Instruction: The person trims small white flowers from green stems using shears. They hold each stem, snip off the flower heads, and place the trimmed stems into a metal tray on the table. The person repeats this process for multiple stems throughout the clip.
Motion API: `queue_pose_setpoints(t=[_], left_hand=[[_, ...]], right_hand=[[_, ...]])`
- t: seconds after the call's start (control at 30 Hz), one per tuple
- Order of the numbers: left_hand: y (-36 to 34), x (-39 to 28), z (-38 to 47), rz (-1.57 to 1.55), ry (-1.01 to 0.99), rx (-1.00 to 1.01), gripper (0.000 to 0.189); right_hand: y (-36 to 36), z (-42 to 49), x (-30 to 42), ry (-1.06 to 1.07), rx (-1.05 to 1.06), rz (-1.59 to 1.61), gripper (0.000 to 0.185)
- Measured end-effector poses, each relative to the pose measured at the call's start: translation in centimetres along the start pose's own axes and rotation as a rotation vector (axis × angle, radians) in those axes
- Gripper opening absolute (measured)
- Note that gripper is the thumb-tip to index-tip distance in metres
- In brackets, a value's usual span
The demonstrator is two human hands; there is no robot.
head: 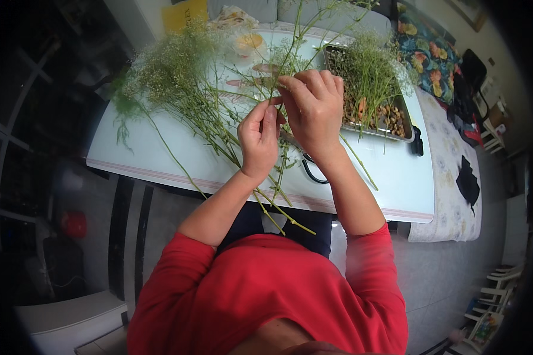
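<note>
My left hand (260, 135) pinches a green flower stem (293, 46) between thumb and fingers, above the middle of the table. Just right of it and a little higher, my right hand (315, 106) has its fingertips closed on the same stem. A large bunch of baby's breath (182, 75) lies to the left, its cut stems reaching past the front edge below my left hand. Behind my right forearm, the black handles of scissors (312, 174) show in part; their blades are mostly hidden. Cut sprigs (375, 84) lie over a metal tray at the right.
The metal tray (373, 131) holds small brown pieces beneath the sprigs. A black object (417, 141) lies by its corner. A loose stem (359, 162) rests on the white table (399, 186). A clear container with yellow contents (250, 43) stands at the back, before a grey sofa (244, 9).
</note>
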State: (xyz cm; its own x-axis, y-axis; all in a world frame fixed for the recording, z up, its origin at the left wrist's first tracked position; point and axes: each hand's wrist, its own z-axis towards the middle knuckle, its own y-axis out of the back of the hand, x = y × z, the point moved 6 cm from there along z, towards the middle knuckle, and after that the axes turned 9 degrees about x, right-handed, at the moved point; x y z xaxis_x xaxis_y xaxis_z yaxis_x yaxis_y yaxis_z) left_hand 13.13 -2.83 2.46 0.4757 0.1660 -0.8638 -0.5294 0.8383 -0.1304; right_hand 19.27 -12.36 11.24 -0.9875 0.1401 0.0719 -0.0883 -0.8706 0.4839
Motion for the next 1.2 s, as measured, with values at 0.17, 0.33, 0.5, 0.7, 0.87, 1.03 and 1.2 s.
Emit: queue_pose_setpoints(t=[0.17, 0.33, 0.5, 0.7, 0.87, 1.03, 1.2], left_hand=[[0.3, -0.1, 0.2, 0.063, -0.028, 0.014, 0.025], [0.3, -0.1, 0.2, 0.057, 0.005, 0.018, 0.025], [0.1, -0.1, -0.2, 0.077, 0.0, -0.023, 0.022], [0.1, 0.4, -0.5, 0.108, -0.024, -0.029, 0.017], [0.3, 0.7, -0.8, 0.161, -0.018, -0.038, 0.014], [0.2, 0.6, -0.9, 0.139, -0.03, -0.037, 0.014], [0.3, 0.9, -1.0, 0.149, -0.055, -0.05, 0.014]], right_hand=[[-0.3, 0.0, 0.5, 0.056, 0.077, -0.06, 0.021], [-0.9, -0.1, 0.7, 0.081, 0.133, -0.07, 0.02], [-1.1, -0.4, 0.8, 0.075, 0.133, -0.043, 0.017], [-1.0, -0.8, 1.3, 0.054, 0.08, -0.024, 0.017], [-1.2, -0.9, 1.5, 0.048, 0.087, -0.014, 0.018], [-1.2, -1.1, 1.6, 0.04, 0.081, -0.001, 0.018], [-1.2, -1.3, 1.6, 0.041, 0.082, 0.001, 0.017]])
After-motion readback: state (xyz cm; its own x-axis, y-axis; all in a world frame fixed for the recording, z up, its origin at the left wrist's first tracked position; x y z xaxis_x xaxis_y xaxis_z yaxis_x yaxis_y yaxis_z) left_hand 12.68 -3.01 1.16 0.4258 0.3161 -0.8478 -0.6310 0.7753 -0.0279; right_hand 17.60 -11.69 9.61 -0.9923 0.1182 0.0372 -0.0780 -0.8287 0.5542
